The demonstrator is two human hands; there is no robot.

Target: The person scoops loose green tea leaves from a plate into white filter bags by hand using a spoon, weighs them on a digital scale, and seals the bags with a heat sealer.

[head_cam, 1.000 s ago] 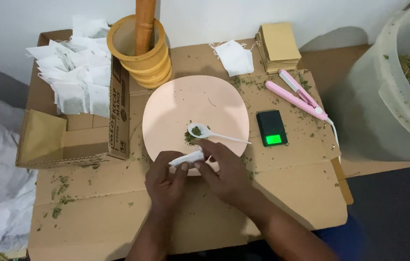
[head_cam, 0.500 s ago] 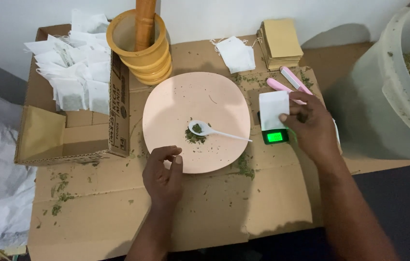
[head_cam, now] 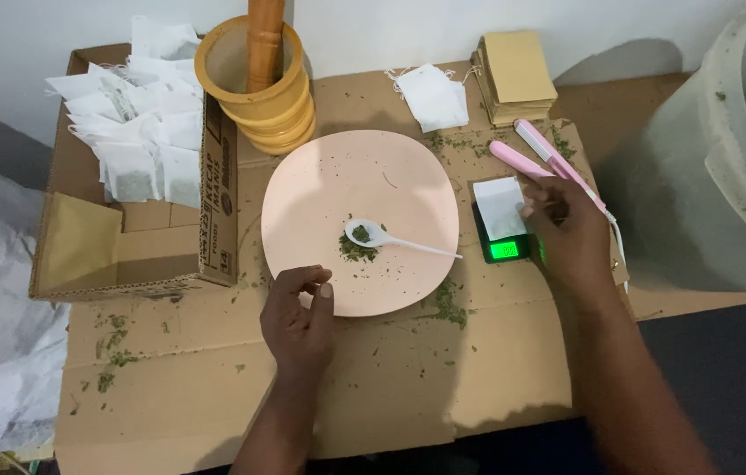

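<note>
Flattened cardboard [head_cam: 320,387] covers the work surface, dusted with bits of dried green leaf, against a pale wall at the far side. A second ago both hands were together at the near edge of the pink plate [head_cam: 408,176], working a small white bag between them. Now they have parted. The right hand [head_cam: 566,233] has carried the white bag [head_cam: 498,207] over to the right and set it on the little black scale [head_cam: 506,236], whose green display is lit; the fingertips rest at the bag's right edge, touching it but not clasped around it. So the filled bag appears to be getting weighed.

The left hand [head_cam: 301,312] has stayed at the near rim of the plate, fingers curled loosely inward with nothing in them that I can see.

On the plate, the white spoon [head_cam: 390,237] lies where it was, its bowl over a small heap of green leaf [head_cam: 357,246]. A pink sealing clamp [head_cam: 549,158] lies just beyond the right hand. To the far left, an open box [head_cam: 140,255] holds a pile of white bags [head_cam: 140,132], beside a yellow mortar [head_cam: 258,88] with its wooden pestle [head_cam: 265,40]. A big pale tub [head_cam: 724,158] of leaf stands at the right.
</note>
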